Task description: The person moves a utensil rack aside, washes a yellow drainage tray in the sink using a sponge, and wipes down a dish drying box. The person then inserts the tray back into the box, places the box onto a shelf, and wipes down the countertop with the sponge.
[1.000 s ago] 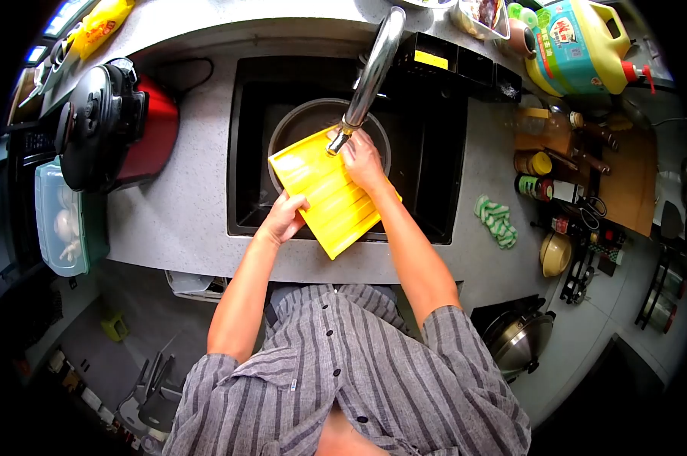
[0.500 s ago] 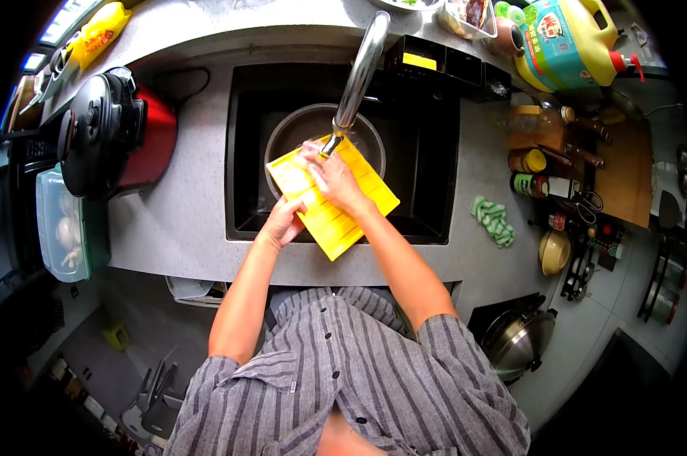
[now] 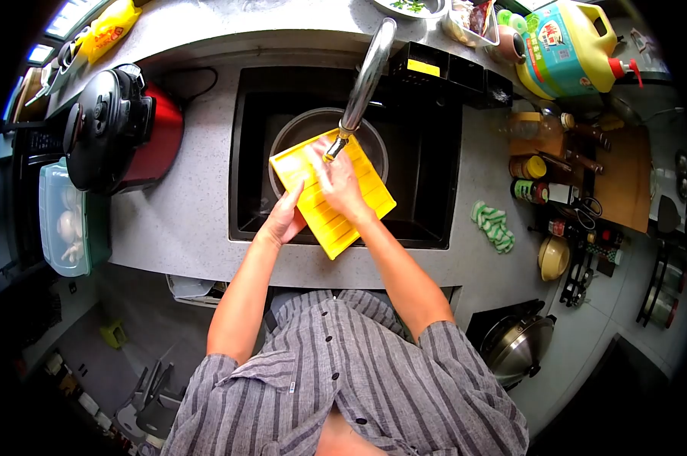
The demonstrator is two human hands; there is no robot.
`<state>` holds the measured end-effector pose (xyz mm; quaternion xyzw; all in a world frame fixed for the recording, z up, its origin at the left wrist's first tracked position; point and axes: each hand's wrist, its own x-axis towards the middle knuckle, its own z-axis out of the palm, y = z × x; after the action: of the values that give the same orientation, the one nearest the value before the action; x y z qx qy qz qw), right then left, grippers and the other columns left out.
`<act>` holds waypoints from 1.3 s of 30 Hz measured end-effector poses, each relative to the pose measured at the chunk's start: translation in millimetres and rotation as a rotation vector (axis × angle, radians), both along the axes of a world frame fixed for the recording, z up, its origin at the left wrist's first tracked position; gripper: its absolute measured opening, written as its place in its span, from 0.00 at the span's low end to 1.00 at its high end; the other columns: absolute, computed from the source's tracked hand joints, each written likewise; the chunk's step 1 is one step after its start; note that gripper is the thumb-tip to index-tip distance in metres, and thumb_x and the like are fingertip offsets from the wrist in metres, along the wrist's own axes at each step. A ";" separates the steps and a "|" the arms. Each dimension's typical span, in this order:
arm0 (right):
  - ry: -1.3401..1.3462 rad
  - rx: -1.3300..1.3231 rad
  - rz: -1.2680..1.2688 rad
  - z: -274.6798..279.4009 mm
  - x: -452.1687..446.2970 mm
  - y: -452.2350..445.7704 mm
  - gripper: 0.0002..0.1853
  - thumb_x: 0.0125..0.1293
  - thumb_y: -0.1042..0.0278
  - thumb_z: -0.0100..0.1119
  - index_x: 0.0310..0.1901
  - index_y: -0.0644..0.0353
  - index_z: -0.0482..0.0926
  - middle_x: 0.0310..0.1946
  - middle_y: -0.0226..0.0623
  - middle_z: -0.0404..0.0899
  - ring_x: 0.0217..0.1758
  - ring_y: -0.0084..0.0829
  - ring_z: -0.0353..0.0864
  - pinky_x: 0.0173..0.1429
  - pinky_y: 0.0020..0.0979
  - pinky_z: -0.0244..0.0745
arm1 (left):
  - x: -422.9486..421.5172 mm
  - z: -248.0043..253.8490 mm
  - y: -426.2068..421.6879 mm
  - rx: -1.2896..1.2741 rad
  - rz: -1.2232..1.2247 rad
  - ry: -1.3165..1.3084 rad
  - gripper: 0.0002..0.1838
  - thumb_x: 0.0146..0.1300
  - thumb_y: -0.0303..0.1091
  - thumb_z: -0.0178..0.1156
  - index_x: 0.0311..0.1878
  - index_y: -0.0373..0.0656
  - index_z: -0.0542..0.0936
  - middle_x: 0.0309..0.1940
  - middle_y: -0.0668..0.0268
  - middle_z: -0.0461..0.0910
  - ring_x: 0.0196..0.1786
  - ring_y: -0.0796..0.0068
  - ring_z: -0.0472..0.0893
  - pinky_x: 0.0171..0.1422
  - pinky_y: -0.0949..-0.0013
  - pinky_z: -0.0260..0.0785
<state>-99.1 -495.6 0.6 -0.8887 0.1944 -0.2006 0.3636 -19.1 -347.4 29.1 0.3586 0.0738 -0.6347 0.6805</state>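
Observation:
A yellow ridged plastic tray point(image 3: 353, 194) is held tilted over the black sink point(image 3: 427, 216), above a round metal basin point(image 3: 284, 134). My left hand point(image 3: 284, 219) grips the tray's left edge, thumb on top and the other fingers hidden beneath. Flat against the tray's upper surface lies my right hand point(image 3: 340, 186), its fingers stretched out and partly blurred. The chrome faucet point(image 3: 365, 80) ends just above those fingers. Any running water is hard to make out.
Left of the sink stand a red pressure cooker point(image 3: 155, 140) and a lidded clear box point(image 3: 64, 220). A green-striped cloth point(image 3: 493, 226) lies on the right counter. Behind are black caddies point(image 3: 465, 76) and a big yellow detergent jug point(image 3: 564, 49). Jars and scissors point(image 3: 587, 209) sit farther right.
My right hand has shifted slightly over the tray, fingers now more blurred. My left hand still grips the edge, its thumb lying farther up the tray. The whole view has moved a little.

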 end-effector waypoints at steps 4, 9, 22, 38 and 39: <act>-0.052 0.325 0.019 41.8 1.3 34.2 0.19 0.74 0.68 0.52 0.64 0.56 0.72 0.70 0.48 0.69 0.74 0.52 0.66 0.80 0.48 0.57 | -2.5 -0.4 -7.2 0.013 0.078 -0.085 0.38 0.76 0.67 0.41 0.76 0.49 0.62 0.71 0.62 0.69 0.71 0.65 0.71 0.77 0.57 0.62; -0.082 0.303 0.088 46.8 -10.6 52.6 0.18 0.71 0.70 0.57 0.62 0.60 0.74 0.71 0.47 0.69 0.76 0.51 0.66 0.80 0.45 0.58 | 2.6 -4.8 -16.8 -0.025 0.263 -0.066 0.37 0.77 0.66 0.37 0.74 0.46 0.64 0.67 0.59 0.72 0.70 0.61 0.72 0.76 0.56 0.65; -0.058 0.309 -0.210 -4.4 -15.5 -25.6 0.11 0.71 0.72 0.58 0.52 0.62 0.80 0.62 0.49 0.78 0.69 0.49 0.74 0.75 0.41 0.66 | 16.3 18.7 -19.1 -0.087 0.287 -0.005 0.39 0.77 0.65 0.41 0.76 0.40 0.62 0.72 0.55 0.69 0.72 0.57 0.72 0.77 0.54 0.63; -0.103 0.378 -0.044 44.1 -18.6 34.5 0.12 0.64 0.78 0.64 0.49 0.60 0.82 0.61 0.45 0.78 0.65 0.47 0.76 0.67 0.41 0.73 | 38.2 9.5 -27.0 -0.125 0.363 -0.046 0.39 0.78 0.63 0.37 0.77 0.40 0.59 0.73 0.51 0.68 0.73 0.53 0.70 0.79 0.50 0.60; -0.052 0.432 -0.086 41.9 -21.1 25.4 0.11 0.64 0.78 0.65 0.48 0.60 0.82 0.60 0.46 0.79 0.64 0.47 0.77 0.65 0.40 0.75 | 38.1 8.9 -25.4 -0.111 0.367 -0.039 0.39 0.78 0.63 0.38 0.77 0.39 0.59 0.73 0.51 0.67 0.73 0.54 0.70 0.79 0.50 0.60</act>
<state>-120.2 -470.1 42.5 -0.7754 0.2612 -0.1926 0.5416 19.0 -372.9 38.1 0.3134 0.0899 -0.4958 0.8049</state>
